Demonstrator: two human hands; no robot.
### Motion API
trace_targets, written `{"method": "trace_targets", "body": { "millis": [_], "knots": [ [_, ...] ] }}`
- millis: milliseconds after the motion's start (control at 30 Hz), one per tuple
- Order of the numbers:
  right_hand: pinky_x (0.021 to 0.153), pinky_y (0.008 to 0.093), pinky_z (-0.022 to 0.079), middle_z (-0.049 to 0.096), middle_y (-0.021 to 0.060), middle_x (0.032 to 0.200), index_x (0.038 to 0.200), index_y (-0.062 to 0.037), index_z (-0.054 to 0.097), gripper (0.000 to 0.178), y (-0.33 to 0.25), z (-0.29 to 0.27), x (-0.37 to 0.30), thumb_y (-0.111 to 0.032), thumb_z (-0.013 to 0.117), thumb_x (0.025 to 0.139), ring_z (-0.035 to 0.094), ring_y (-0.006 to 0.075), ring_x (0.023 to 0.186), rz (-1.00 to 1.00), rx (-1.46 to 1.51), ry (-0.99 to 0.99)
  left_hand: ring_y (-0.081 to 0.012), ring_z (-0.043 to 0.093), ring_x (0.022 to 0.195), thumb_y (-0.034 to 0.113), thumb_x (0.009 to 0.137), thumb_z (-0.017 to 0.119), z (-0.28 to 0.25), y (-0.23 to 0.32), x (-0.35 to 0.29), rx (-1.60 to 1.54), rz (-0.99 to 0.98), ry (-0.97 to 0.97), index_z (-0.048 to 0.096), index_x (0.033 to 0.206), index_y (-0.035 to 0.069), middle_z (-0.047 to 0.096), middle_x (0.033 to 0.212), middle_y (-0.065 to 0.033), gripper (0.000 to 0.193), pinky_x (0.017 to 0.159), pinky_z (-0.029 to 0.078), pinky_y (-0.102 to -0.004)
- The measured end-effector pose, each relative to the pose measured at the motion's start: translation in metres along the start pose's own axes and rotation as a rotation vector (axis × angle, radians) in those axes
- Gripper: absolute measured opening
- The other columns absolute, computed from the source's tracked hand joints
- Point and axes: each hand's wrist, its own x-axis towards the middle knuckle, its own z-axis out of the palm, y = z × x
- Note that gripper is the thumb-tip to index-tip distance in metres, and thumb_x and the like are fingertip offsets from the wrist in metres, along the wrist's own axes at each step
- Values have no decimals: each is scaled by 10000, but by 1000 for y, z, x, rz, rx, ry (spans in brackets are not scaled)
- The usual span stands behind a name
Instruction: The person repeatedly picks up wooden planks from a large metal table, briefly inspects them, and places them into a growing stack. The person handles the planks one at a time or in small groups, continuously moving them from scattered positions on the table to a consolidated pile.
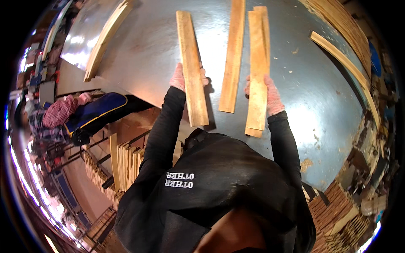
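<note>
My left hand, in a pinkish glove, is wrapped round a narrow flat wooden board. The thumb side shows at the left edge and fingertips come out at the right edge. On the right, my gloved right hand grips a pair of wooden boards, one lying partly over the other with their ends slightly offset. Between the two hands another wooden board lies lengthwise on the shiny metal table, touched by neither hand.
A wooden strip lies at the table's far left, and a curved-looking strip runs along the right. Sawdust dots the surface. Stacked boards stand at lower left, more wood at lower right. Another person is at the left.
</note>
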Motion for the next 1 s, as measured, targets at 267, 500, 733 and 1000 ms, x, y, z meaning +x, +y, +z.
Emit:
{"method": "trace_targets", "body": {
  "millis": [267,500,733,1000],
  "knots": [
    [841,369,523,624,162,1124,1221,35,543,615,-1,-26,46,-514,555,944,623,259,1003,-249,-859,505,-384,594,914,713,932,261,-5,-1,6,-189,-14,-167,520,1246,-74,595,997,-255,887,846,494,-519],
    [1039,359,457,568,164,1318,1341,-19,499,410,-39,-5,13,-253,513,1004,511,314,1270,-527,-1445,98,-334,576,1138,377,912,616,26,-4,-9,1759,1022,867,453,1354,-47,572,1275,-242,634,977,455,-406],
    [1088,379,404,517,171,1389,1400,-15,449,522,-3,18,44,3,548,888,499,315,1276,-899,-2048,97,-153,590,998,227,853,751,48,-120,-1,1221,256,37,440,1360,-25,631,1121,-82,647,881,497,-303],
    [1080,408,410,562,164,1322,1367,-58,489,600,16,40,77,19,605,784,534,348,1230,-1011,-1998,-103,-154,604,963,146,892,668,33,-52,-47,1108,432,231,487,1273,-57,647,1079,-94,468,887,495,-300]
  ]
}}
